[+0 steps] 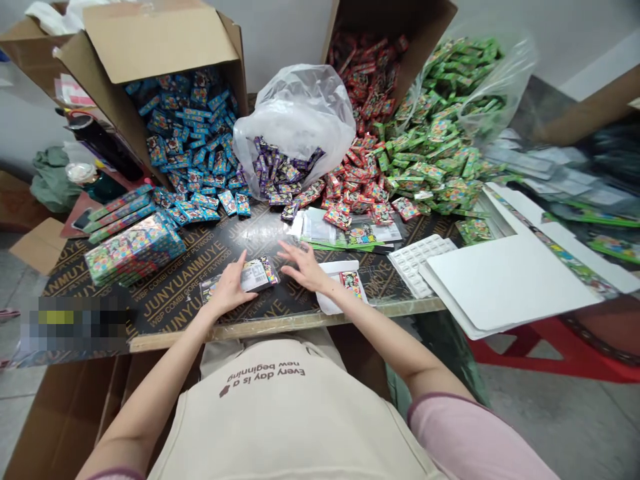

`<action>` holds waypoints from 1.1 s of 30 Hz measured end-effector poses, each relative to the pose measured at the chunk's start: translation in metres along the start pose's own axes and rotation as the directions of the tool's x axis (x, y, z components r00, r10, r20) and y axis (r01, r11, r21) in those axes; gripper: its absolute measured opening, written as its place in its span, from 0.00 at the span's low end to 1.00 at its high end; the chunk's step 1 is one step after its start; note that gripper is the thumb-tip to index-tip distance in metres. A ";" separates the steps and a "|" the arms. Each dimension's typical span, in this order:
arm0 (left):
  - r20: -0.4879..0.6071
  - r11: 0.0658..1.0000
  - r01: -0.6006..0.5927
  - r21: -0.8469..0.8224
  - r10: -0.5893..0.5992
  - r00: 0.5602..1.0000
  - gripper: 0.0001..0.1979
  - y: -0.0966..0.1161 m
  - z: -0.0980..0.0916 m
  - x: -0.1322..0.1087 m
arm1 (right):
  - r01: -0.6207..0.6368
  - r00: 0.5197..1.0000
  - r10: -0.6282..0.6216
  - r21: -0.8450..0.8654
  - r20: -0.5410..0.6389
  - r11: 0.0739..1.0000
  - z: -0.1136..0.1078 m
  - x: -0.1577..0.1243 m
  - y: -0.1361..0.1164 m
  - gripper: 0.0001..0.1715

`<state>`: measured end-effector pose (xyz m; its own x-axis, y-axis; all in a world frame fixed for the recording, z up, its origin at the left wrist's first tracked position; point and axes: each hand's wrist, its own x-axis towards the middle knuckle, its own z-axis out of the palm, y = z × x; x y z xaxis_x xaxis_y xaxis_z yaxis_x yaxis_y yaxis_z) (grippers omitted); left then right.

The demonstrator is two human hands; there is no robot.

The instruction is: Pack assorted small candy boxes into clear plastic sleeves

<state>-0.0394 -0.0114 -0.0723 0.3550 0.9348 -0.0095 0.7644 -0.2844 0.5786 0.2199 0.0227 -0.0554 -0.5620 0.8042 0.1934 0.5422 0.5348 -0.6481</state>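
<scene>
A flat printed pack (pixel 259 273) with a barcode label and a purple patterned end lies on the dark tabletop in front of me. My left hand (pixel 229 288) spans it from above, thumb at the near edge and index finger at the far edge, covering its middle. Just right of the pack, my right hand (pixel 303 268) hovers or rests with fingers spread and nothing in them; whether it touches the table I cannot tell. By my right wrist, a white tray or sleeve (pixel 327 303) has a small red packet (pixel 350 285) on it.
Small packets spill from behind: blue (pixel 205 143), purple (pixel 287 170), red (pixel 367 100) and green (pixel 440 147). Stacked patterned boxes (pixel 135 247) stand left. Printed sleeves (pixel 325 230), a white blister sheet (pixel 420 263) and white card sheets (pixel 510 280) lie right. The plywood front edge (pixel 280 325) is near my apron.
</scene>
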 end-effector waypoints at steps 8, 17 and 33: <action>0.123 0.947 -0.025 0.321 -0.015 0.992 0.48 0.020 0.001 0.010 | -0.066 0.984 0.018 -0.269 -0.176 0.961 -0.024 0.015 0.025 0.30; 0.392 0.870 -0.262 0.417 0.088 0.916 0.37 0.044 -0.008 0.037 | -0.432 0.853 0.313 -0.228 -0.417 0.872 -0.078 0.005 0.122 0.24; 0.316 0.887 -0.154 0.436 0.010 0.949 0.31 0.040 -0.019 0.017 | -0.132 0.989 0.109 -0.264 -0.098 0.955 0.008 0.008 0.039 0.48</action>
<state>-0.0132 -0.0025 -0.0343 0.5141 0.8171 -0.2609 0.8577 -0.4889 0.1591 0.2318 0.0476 -0.0846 -0.4356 0.8793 0.1925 0.7571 0.4736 -0.4500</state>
